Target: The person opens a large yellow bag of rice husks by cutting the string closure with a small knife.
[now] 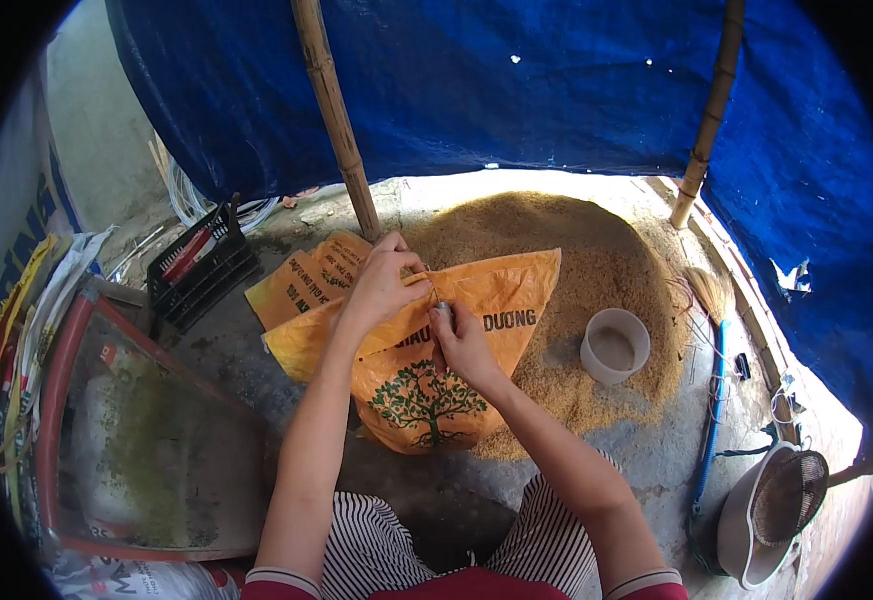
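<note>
An orange woven sack [496, 290] with a printed green tree and dark lettering stands between my knees. My left hand [388, 285] is closed on the sack's gathered top edge. Just below and to the right, my right hand [459, 340] grips a small metallic object [442, 307], too small to name, against the front of the sack. A thin strand shows between the two hands at the sack's edge. The sack's upper part spreads out to both sides of my hands.
Behind the sack lies a grain heap [546, 225] with a white tub [615, 346] on it. A black crate [201, 265] and red-framed panel [156, 430] are left. Right are a blue-handled broom [717, 400] and a basin [741, 525] with a sieve [788, 495]. Bamboo poles [336, 110] stand before blue tarpaulin [516, 90].
</note>
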Action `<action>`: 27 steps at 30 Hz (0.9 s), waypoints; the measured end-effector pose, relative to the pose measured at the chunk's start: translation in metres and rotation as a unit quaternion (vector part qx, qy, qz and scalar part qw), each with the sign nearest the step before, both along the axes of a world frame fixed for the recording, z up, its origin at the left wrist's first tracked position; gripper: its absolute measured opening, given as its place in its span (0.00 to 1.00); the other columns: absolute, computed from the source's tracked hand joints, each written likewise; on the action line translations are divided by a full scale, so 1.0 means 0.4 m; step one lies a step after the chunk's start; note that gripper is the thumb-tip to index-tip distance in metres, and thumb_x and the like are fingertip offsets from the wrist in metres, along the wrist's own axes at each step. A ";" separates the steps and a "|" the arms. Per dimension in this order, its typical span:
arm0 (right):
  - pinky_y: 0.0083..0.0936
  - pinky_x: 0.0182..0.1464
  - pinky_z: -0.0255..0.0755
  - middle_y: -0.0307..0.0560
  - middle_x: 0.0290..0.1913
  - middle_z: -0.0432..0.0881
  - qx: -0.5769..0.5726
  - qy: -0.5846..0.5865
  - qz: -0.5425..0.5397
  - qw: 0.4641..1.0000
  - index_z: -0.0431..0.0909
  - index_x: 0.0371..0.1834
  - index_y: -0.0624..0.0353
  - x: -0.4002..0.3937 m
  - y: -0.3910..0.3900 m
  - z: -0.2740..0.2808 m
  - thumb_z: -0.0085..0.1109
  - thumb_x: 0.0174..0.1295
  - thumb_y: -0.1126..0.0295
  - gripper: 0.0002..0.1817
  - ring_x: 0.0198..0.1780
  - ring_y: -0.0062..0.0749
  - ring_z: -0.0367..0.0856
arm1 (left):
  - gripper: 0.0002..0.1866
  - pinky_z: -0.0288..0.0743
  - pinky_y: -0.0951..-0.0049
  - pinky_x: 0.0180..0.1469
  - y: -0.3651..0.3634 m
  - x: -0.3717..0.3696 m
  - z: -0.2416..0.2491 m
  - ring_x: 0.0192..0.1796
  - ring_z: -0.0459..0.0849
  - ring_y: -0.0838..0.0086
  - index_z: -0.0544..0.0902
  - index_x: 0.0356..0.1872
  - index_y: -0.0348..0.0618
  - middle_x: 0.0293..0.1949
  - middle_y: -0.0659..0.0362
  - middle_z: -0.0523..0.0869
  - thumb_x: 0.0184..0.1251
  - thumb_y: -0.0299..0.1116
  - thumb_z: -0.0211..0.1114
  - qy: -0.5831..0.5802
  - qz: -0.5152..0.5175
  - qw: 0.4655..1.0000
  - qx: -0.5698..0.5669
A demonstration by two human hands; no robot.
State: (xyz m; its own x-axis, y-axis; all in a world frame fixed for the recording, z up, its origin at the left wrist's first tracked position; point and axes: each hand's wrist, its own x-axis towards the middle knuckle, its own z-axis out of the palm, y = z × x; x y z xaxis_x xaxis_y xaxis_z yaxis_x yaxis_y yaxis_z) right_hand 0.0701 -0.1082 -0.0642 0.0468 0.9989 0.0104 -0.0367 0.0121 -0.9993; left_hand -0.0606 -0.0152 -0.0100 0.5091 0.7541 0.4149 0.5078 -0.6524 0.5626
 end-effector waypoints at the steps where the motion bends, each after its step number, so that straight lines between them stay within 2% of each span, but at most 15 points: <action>1: 0.27 0.18 0.67 0.43 0.22 0.70 0.006 -0.069 -0.021 0.997 0.65 0.45 0.66 0.001 -0.003 0.005 0.46 0.69 0.63 0.15 0.17 0.27 0.74 | 0.11 0.69 0.67 0.44 -0.003 0.005 -0.001 0.40 0.74 0.63 0.81 0.25 0.35 0.34 0.54 0.71 0.46 0.33 0.70 0.000 0.000 1.000 0.000; 2: 0.27 0.18 0.67 0.43 0.22 0.70 0.007 -0.069 -0.022 0.997 0.65 0.45 0.66 0.003 0.004 -0.013 0.46 0.69 0.63 0.15 0.17 0.27 0.74 | 0.11 0.69 0.67 0.44 -0.006 0.010 -0.002 0.41 0.74 0.62 0.81 0.26 0.34 0.34 0.53 0.71 0.47 0.32 0.69 0.001 -0.005 1.000 0.029; 3: 0.31 0.21 0.68 0.47 0.21 0.72 0.105 -0.202 -0.085 0.970 0.65 0.44 0.67 0.006 0.019 -0.047 0.47 0.68 0.64 0.14 0.19 0.31 0.76 | 0.10 0.69 0.66 0.44 -0.008 0.014 -0.003 0.41 0.74 0.62 0.80 0.26 0.33 0.34 0.53 0.71 0.47 0.31 0.68 0.002 -0.009 0.998 0.057; 4: 0.36 0.23 0.69 0.51 0.21 0.74 0.199 -0.328 -0.145 0.912 0.65 0.44 0.68 0.004 0.022 -0.049 0.49 0.67 0.65 0.15 0.22 0.35 0.77 | 0.10 0.69 0.66 0.44 -0.010 0.020 -0.008 0.41 0.74 0.62 0.80 0.26 0.33 0.34 0.53 0.71 0.47 0.31 0.68 0.002 -0.010 0.998 0.057; 8: 0.41 0.28 0.68 0.56 0.22 0.75 0.163 -0.352 -0.154 0.909 0.65 0.43 0.70 0.012 0.029 -0.050 0.49 0.66 0.66 0.15 0.24 0.40 0.77 | 0.09 0.69 0.64 0.45 -0.013 0.037 -0.030 0.42 0.73 0.61 0.78 0.28 0.33 0.35 0.53 0.71 0.48 0.29 0.66 -0.026 -0.009 0.992 0.123; 10: 0.31 0.21 0.65 0.48 0.22 0.74 0.143 -0.254 -0.129 0.948 0.66 0.42 0.66 0.020 0.053 -0.081 0.47 0.68 0.64 0.13 0.19 0.30 0.71 | 0.09 0.69 0.64 0.44 -0.011 0.042 -0.039 0.43 0.73 0.61 0.77 0.29 0.34 0.35 0.53 0.70 0.49 0.28 0.66 -0.033 -0.007 0.989 0.143; 11: 0.31 0.21 0.65 0.48 0.22 0.74 0.144 -0.253 -0.130 0.948 0.66 0.42 0.66 0.020 0.039 -0.046 0.47 0.68 0.64 0.13 0.19 0.30 0.71 | 0.09 0.69 0.63 0.43 -0.007 0.040 -0.046 0.42 0.73 0.60 0.76 0.28 0.34 0.35 0.52 0.70 0.49 0.27 0.66 -0.040 0.005 0.990 0.138; 12: 0.25 0.18 0.62 0.43 0.22 0.71 0.006 0.080 -0.022 0.997 0.67 0.43 0.63 0.025 0.020 -0.008 0.45 0.69 0.63 0.13 0.17 0.24 0.66 | 0.09 0.68 0.63 0.43 -0.003 0.040 -0.052 0.42 0.73 0.59 0.75 0.28 0.34 0.34 0.52 0.71 0.49 0.27 0.65 -0.048 0.016 0.990 0.133; 13: 0.18 0.16 0.58 0.38 0.23 0.69 -0.133 0.400 0.090 0.902 0.68 0.43 0.61 0.026 0.007 0.016 0.44 0.70 0.62 0.12 0.16 0.19 0.62 | 0.09 0.68 0.63 0.43 0.003 0.036 -0.057 0.42 0.73 0.59 0.75 0.28 0.34 0.34 0.52 0.71 0.49 0.27 0.65 -0.048 0.016 0.990 0.134; 14: 0.10 0.15 0.51 0.32 0.24 0.65 -0.133 0.483 0.133 0.855 0.68 0.44 0.56 0.027 0.009 0.006 0.41 0.72 0.62 0.11 0.15 0.12 0.55 | 0.09 0.68 0.63 0.42 0.010 0.032 -0.062 0.41 0.73 0.59 0.74 0.27 0.34 0.33 0.52 0.71 0.49 0.26 0.65 -0.066 0.018 0.990 0.123; 15: 0.10 0.15 0.51 0.32 0.24 0.65 -0.133 0.483 0.134 0.855 0.68 0.44 0.56 0.024 0.008 0.001 0.41 0.72 0.62 0.11 0.15 0.12 0.55 | 0.08 0.68 0.62 0.41 0.016 0.030 -0.068 0.39 0.73 0.58 0.73 0.27 0.34 0.32 0.52 0.71 0.50 0.26 0.64 -0.085 0.021 0.990 0.112; 18: 0.15 0.14 0.55 0.34 0.22 0.66 -0.069 0.260 0.070 0.961 0.67 0.43 0.59 0.006 0.002 -0.012 0.44 0.70 0.61 0.12 0.14 0.16 0.58 | 0.07 0.68 0.62 0.39 0.020 0.028 -0.074 0.36 0.74 0.57 0.73 0.28 0.34 0.32 0.52 0.71 0.51 0.25 0.63 -0.095 0.034 0.988 0.115; 20: 0.19 0.14 0.57 0.35 0.21 0.67 -0.023 0.099 0.022 0.995 0.66 0.42 0.60 0.001 -0.002 -0.015 0.46 0.69 0.60 0.13 0.13 0.18 0.60 | 0.08 0.68 0.62 0.39 0.020 0.026 -0.075 0.36 0.74 0.57 0.73 0.27 0.34 0.31 0.52 0.72 0.51 0.25 0.63 -0.095 0.034 0.989 0.112; 25: 0.19 0.13 0.57 0.36 0.20 0.67 -0.024 0.056 0.037 0.997 0.67 0.41 0.61 0.009 -0.001 -0.007 0.46 0.69 0.60 0.13 0.14 0.18 0.62 | 0.08 0.68 0.62 0.38 0.031 0.023 -0.083 0.35 0.74 0.56 0.71 0.27 0.34 0.29 0.52 0.72 0.51 0.25 0.62 -0.093 0.034 0.991 0.093; 27: 0.19 0.13 0.57 0.36 0.20 0.67 -0.025 0.035 0.043 0.998 0.67 0.41 0.61 0.020 -0.001 -0.001 0.46 0.69 0.60 0.13 0.14 0.18 0.63 | 0.09 0.69 0.65 0.36 0.035 0.026 -0.091 0.32 0.77 0.60 0.72 0.27 0.33 0.28 0.52 0.76 0.52 0.28 0.62 -0.090 0.047 0.992 0.076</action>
